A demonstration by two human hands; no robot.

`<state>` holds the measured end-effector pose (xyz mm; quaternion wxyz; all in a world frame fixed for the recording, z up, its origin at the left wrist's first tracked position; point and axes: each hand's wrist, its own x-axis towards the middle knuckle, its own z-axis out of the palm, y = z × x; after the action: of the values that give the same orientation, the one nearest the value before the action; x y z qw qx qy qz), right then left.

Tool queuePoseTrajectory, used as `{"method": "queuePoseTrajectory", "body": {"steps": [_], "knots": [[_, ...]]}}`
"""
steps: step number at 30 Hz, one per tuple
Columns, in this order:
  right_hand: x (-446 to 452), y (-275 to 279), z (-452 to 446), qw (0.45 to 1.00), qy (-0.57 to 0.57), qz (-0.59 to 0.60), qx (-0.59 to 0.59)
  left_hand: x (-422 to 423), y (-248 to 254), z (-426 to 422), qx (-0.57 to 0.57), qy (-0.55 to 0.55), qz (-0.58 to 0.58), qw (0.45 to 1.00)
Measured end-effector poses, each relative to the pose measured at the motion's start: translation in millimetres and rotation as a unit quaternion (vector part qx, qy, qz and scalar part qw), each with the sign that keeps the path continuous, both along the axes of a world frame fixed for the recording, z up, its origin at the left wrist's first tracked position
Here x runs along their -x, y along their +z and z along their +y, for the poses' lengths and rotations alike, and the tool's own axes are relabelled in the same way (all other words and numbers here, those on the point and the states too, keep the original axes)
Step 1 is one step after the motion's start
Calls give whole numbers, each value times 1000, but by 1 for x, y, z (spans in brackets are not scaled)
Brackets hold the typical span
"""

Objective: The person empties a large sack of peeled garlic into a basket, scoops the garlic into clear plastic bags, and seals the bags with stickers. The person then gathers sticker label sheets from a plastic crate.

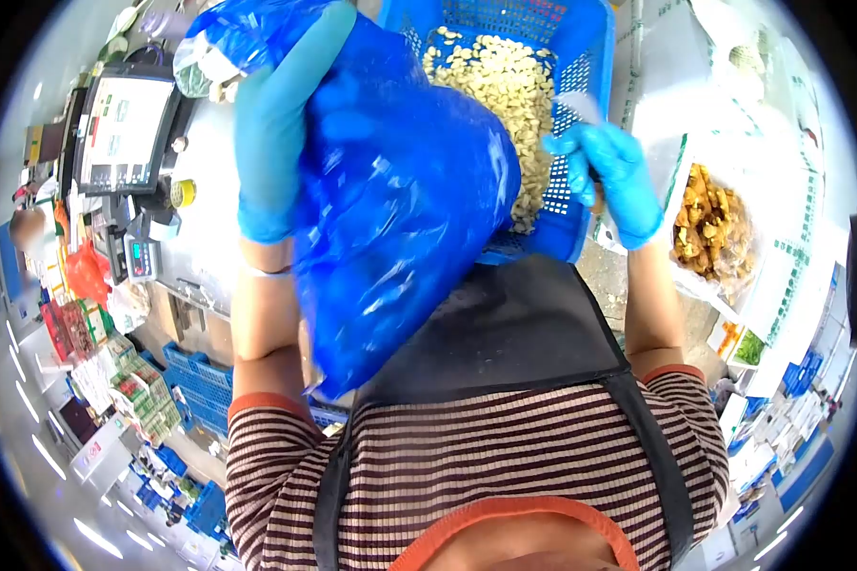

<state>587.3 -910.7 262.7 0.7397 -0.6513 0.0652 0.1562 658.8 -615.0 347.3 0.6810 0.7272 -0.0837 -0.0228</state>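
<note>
While the left hand [290, 128] gripped a blue bag [405, 181], upper centre, the right hand [619, 176] curled around a blurred tool [579, 105] by a blue crate [588, 43] of cream pieces [493, 76]. Green print on the white box [795, 205] at right and text on the upper-left monitor [124, 133] were illegible; a pale worktop [205, 171] lay at left, strip lights [97, 539] below.

Strip lights [97, 539] glow along a grey ceiling [43, 509]; a shiny, pale counter [200, 233] stands at left; brownish floor [598, 278] shows beyond.
</note>
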Motion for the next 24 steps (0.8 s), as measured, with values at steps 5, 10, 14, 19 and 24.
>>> {"method": "queuePoseTrajectory", "body": {"steps": [5,10,14,19,24], "knots": [[25,13,-25,982,-44,-167,81,-56,-62,-61,178,-16,193,965],[14,39,9,978,53,-168,112,-69,-72,-76,-208,-108,-208,950],[-14,27,54,919,21,-306,247,-48,-49,-73,78,-26,189,979],[-44,0,73,878,59,-336,337,-88,-63,21,-45,266,16,963],[-29,-10,62,995,-100,6,14,-163,-139,56,156,-24,110,981]]}}
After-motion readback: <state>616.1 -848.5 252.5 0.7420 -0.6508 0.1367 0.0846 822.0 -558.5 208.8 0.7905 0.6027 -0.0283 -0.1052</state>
